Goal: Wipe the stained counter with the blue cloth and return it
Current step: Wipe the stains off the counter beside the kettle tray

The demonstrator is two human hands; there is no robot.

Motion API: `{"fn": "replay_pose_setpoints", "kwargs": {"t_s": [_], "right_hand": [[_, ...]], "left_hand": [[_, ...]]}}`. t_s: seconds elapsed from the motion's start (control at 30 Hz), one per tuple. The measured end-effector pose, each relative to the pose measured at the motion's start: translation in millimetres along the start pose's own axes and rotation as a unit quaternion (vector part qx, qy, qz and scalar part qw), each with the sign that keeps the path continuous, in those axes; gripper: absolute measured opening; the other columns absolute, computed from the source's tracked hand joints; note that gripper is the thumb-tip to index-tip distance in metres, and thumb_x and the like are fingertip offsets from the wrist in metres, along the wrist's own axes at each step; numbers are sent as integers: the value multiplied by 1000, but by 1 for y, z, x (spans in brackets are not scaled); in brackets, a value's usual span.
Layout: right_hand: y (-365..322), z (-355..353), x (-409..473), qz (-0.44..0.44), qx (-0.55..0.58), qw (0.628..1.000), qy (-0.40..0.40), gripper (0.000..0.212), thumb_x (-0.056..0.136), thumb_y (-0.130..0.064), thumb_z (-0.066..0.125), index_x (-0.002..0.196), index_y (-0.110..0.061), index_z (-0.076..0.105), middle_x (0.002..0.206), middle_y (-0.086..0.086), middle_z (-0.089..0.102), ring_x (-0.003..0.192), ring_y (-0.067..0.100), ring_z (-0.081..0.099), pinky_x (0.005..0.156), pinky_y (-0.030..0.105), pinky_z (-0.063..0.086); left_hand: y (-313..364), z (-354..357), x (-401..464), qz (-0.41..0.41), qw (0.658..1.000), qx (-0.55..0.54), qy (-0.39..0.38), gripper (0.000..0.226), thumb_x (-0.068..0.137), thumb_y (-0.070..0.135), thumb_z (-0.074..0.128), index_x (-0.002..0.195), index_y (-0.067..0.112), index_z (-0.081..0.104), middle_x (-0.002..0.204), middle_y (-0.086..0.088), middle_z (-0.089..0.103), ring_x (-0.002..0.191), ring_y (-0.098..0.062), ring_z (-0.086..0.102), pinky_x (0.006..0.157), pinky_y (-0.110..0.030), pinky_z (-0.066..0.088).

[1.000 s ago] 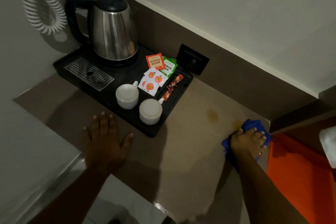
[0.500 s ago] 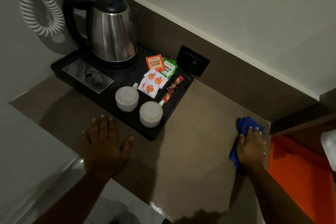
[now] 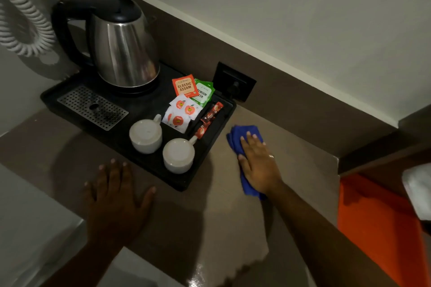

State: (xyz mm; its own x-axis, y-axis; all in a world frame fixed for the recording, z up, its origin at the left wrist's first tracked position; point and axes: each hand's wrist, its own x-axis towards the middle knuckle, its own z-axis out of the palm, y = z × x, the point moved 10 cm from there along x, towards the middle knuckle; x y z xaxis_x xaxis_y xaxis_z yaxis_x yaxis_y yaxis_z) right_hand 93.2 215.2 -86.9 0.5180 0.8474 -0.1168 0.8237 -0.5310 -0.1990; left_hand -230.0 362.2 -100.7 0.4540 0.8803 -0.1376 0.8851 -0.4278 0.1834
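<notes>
The blue cloth [image 3: 236,137] lies on the brown counter [image 3: 298,165] just right of the black tray. My right hand [image 3: 257,163] presses flat on top of it, fingers spread and pointing away from me; most of the cloth is hidden beneath the palm. My left hand [image 3: 116,196] rests flat on the counter in front of the tray, fingers apart, holding nothing. No stain shows on the bare counter around the cloth.
A black tray [image 3: 186,182] holds a steel kettle [image 3: 123,49], two upturned white cups [image 3: 145,135], tea sachets [image 3: 185,86] and a drip grate [image 3: 93,107]. A wall socket [image 3: 235,81] sits behind. An orange surface [image 3: 373,228] lies right, a coiled cord [image 3: 21,28] left.
My right hand has slid the blue cloth leftward across the counter, from the right edge to beside the tray. The yellowish stains seen a second ago no longer show. My left hand stayed put.
</notes>
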Motion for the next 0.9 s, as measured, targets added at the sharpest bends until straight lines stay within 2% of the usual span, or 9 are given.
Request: {"fn": "replay_pose_setpoints", "kwargs": {"t_s": [0.07,0.2,0.33,0.43,0.53,0.63,0.73,0.8,0.9], "right_hand": [[47,-7,-32,20,0,1000,8,57,98,-42,31,150,-21,21,159,4,18,148,20,13,120,40,7],[139,-27,-110,328,17,940,93,56,99,-30,36,148,-6,24,157,19,20,146,33,17,120,48,13],[117,-13,-138,491,61,863,101,61,98,-29,33,149,1,15,158,26,10,146,38,8,120,48,5],[81,-7,-122,547,102,826,90,63,98,-32,30,150,-1,9,159,23,2,147,35,1,119,49,-1],[19,-1,-75,454,67,884,89,62,100,-31,28,150,0,9,159,24,5,147,37,3,119,51,2],[-74,18,-53,216,40,972,88,61,98,-35,29,150,-8,15,160,17,10,148,32,7,119,44,-1],[-92,25,-84,52,17,998,32,60,97,-41,28,151,-17,17,160,4,9,148,20,3,118,37,-2],[-53,18,-118,41,19,999,23,58,97,-38,35,150,-18,21,158,-1,9,147,16,5,120,36,2],[33,0,-188,207,42,975,77,57,96,-25,47,147,-12,26,158,10,20,147,25,14,120,43,11]], "left_hand": [[1,1,0,2,1000,-1,-2,96,81,75,18,153,11,21,163,-17,17,150,-37,12,118,-61,12],[2,1,0,11,1000,-4,4,93,82,71,25,149,7,29,159,-22,26,147,-41,19,114,-65,17],[5,-2,-2,20,999,-15,26,88,82,65,32,144,2,38,153,-26,34,142,-45,27,110,-66,21],[5,-2,-2,23,999,-22,38,87,83,64,34,144,2,37,154,-26,33,143,-45,26,111,-65,19],[4,-1,-3,27,998,-22,44,87,84,63,34,146,2,35,155,-25,31,143,-44,25,111,-64,18],[2,-1,-3,28,998,-19,49,88,84,65,33,145,2,35,156,-26,30,143,-45,25,111,-65,18],[3,0,-2,38,998,-19,48,89,83,65,33,144,1,36,155,-27,30,142,-47,25,110,-66,18],[3,-1,-3,42,998,-23,50,89,82,65,33,144,0,36,154,-28,31,142,-47,25,110,-67,18],[6,-2,-3,41,998,-35,45,90,82,65,33,145,0,34,155,-27,29,143,-46,22,111,-67,16]]}}
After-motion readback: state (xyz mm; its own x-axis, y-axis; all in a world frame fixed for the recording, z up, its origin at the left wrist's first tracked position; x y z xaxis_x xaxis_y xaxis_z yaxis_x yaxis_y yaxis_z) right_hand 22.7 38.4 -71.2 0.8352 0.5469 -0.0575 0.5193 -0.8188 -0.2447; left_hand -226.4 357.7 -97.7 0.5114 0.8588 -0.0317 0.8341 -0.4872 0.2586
